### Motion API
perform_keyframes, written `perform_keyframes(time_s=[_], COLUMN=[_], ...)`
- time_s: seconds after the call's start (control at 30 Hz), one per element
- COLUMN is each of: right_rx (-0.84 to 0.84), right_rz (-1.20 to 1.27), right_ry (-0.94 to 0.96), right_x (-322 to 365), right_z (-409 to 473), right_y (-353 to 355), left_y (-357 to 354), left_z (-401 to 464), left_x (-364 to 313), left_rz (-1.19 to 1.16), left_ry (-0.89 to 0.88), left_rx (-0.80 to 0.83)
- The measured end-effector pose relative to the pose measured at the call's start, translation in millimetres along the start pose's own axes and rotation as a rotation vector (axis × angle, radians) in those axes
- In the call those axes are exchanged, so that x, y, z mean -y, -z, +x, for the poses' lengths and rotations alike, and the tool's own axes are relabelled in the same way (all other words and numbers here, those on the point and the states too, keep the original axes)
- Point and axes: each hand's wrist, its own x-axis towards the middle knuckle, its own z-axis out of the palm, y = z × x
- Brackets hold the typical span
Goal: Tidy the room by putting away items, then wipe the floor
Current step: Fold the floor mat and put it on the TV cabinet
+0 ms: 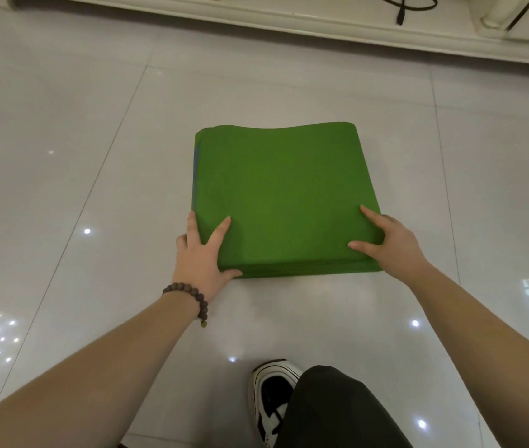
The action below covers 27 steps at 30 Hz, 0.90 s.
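Note:
A folded green mat (284, 195) lies flat on the glossy white tile floor (78, 140), with a blue layer showing along its left edge. My left hand (200, 257), with a bead bracelet on its wrist, rests on the mat's near left corner. Its fingers are straight and spread, and the thumb lies along the front edge. My right hand (389, 240) holds the near right corner, with forefinger and thumb flat on top and the other fingers curled over the right edge.
The base of a white cabinet (321, 24) runs along the far side, with a black cable (402, 8) hanging over it. My dark trouser leg (337, 412) and a black-and-white shoe (271, 399) are near the bottom middle.

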Motion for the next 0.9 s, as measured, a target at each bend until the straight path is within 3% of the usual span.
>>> perform_keyframes(time_s=[0.1, 0.2, 0.3, 0.4, 0.53, 0.6, 0.67, 0.73, 0.9], right_rx=[-0.002, 0.117, 0.107, -0.002, 0.014, 0.125, 0.219, 0.189, 0.041], right_rz=[0.008, -0.033, -0.071, -0.346, -0.656, -0.773, -0.836, -0.858, -0.751], right_ry=[0.0, 0.012, -0.026, 0.096, 0.31, 0.416, 0.47, 0.5, 0.482], right_x=[-10, -23, -19, 0, 33, 38, 40, 48, 112], right_z=[-10, -15, -10, -11, -7, -4, 2, 17, 79], right_y=[-3, -15, -16, -25, -63, -81, -82, -71, -76], left_y=[-6, -13, -15, -11, -7, -9, -15, -25, -38], left_z=[-8, -10, -10, -7, 11, 24, 35, 41, 42], left_x=[6, 8, 4, -4, -23, -29, -25, -17, -11], left_rz=[0.044, 0.168, 0.226, 0.243, 0.292, 0.321, 0.337, 0.35, 0.314], left_ry=[-0.067, -0.047, 0.002, 0.044, -0.121, -0.186, -0.144, -0.084, -0.059], left_rx=[-0.048, 0.05, -0.002, -0.13, -0.244, -0.207, -0.081, 0.012, -0.013])
